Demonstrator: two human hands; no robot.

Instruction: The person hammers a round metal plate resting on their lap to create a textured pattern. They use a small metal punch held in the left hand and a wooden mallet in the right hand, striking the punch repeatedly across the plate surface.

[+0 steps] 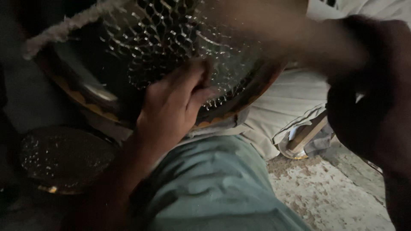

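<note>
A large round sieve with a dark rim [81, 96] and a shiny wire mesh [171, 38] rests tilted over my lap. My left hand [173, 107] lies on the lower part of the mesh, with its fingers curled and pinching the wires. My right arm [368, 102] comes in dark from the right and reaches up toward the sieve's upper right edge. Its hand is a blur there, so its grip is unclear. A pale fuzzy cord [68, 23] runs along the rim at the top left.
A second, smaller round sieve [64, 158] lies at the lower left in shadow. My teal trouser leg [214, 184] fills the bottom middle. Beige cloth [291, 102] and a wooden-handled tool [306, 134] lie to the right on a rough concrete floor [334, 196].
</note>
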